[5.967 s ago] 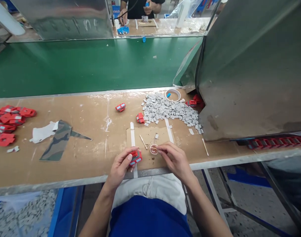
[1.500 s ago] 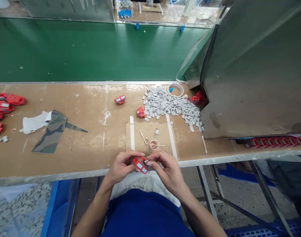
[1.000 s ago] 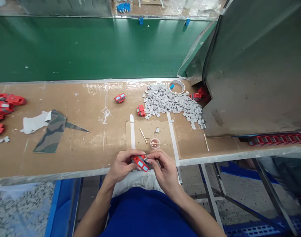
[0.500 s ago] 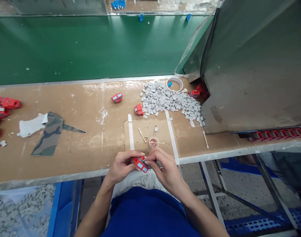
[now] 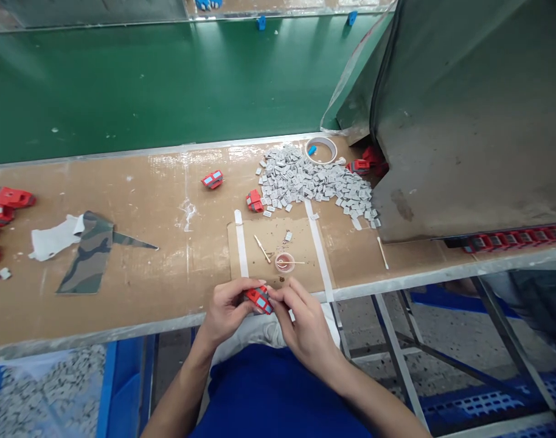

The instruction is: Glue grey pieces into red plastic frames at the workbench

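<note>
The red part (image 5: 258,298) sits pinched between my left hand (image 5: 227,307) and right hand (image 5: 300,322), just off the bench edge (image 5: 123,328) above my lap — a second ago my right fingertips were only closing in; now they press on its grey insert, seating it. The glue cup (image 5: 284,262) stands behind, untouched.

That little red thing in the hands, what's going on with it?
A person sits at a long brown workbench and holds a small red piece with both hands. The left hand grips it from the side, and the right hand presses its fingers against the other end. Just beyond sit a tiny cup with a stick in it and a big pile of little grey pieces. More red pieces lie far left.
</note>
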Action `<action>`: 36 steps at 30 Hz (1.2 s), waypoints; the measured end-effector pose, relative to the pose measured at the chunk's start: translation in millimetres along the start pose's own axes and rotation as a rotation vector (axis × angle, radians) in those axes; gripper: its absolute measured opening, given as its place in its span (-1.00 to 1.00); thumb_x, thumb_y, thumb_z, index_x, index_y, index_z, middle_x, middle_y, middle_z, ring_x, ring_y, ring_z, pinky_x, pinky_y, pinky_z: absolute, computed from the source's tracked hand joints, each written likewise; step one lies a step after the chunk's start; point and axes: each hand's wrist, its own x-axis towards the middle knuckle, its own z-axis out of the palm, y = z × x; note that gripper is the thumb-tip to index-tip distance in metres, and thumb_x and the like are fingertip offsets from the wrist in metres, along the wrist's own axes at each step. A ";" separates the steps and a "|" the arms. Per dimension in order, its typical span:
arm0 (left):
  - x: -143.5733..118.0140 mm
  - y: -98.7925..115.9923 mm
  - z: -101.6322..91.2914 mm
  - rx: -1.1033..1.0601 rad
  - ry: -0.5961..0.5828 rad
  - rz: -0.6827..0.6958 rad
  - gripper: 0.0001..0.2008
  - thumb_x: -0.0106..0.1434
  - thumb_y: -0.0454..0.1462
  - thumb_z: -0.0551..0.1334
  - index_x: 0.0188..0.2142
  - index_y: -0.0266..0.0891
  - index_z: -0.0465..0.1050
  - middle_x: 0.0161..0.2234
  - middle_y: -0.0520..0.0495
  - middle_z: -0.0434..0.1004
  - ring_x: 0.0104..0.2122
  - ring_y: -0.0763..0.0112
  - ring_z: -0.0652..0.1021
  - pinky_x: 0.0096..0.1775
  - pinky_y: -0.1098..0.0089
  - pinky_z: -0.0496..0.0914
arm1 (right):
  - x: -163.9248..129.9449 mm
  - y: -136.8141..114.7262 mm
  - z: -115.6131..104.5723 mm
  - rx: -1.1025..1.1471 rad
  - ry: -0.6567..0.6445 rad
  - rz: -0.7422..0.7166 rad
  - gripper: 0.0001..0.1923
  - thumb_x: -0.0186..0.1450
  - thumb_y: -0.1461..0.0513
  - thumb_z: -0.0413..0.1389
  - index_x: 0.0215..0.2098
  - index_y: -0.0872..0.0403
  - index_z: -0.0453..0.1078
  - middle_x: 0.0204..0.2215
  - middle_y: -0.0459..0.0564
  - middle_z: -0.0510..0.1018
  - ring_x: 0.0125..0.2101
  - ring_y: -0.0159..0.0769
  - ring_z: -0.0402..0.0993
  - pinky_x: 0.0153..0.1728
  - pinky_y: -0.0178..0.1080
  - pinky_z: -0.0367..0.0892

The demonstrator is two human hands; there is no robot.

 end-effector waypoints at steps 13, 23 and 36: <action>5.8 -2.7 -5.2 0.086 -0.165 0.165 -0.76 0.33 -0.18 0.43 -0.04 -0.19 0.67 -0.16 -0.24 0.79 -0.22 0.24 0.77 -0.16 0.37 0.64 | 3.7 11.5 -19.3 0.477 -0.221 0.340 -0.79 0.46 0.12 0.15 -0.20 0.08 0.52 -0.37 -0.08 0.38 -0.39 -0.36 0.35 -0.39 -0.32 0.29; 8.4 -1.5 -7.8 0.134 -0.336 0.270 -0.79 0.41 -0.19 0.34 -0.06 -0.24 0.68 -0.25 -0.26 0.77 -0.29 0.28 0.74 -0.23 0.41 0.60 | 0.1 17.6 -17.6 0.754 -0.456 0.558 -0.49 0.35 -0.17 0.21 -0.40 0.04 0.21 -0.57 -0.28 0.13 -0.55 -0.48 -0.02 -0.53 -0.39 -0.02; -1.2 1.2 0.3 0.169 -0.189 0.393 -0.72 0.40 -0.30 0.34 0.09 -0.16 0.54 -0.08 -0.27 0.74 -0.09 0.21 0.73 -0.10 0.32 0.62 | -7.0 19.6 -19.5 0.662 -0.257 0.415 -0.58 0.38 -0.12 0.23 -0.14 0.07 0.46 -0.47 -0.18 0.35 -0.49 -0.42 0.24 -0.47 -0.37 0.24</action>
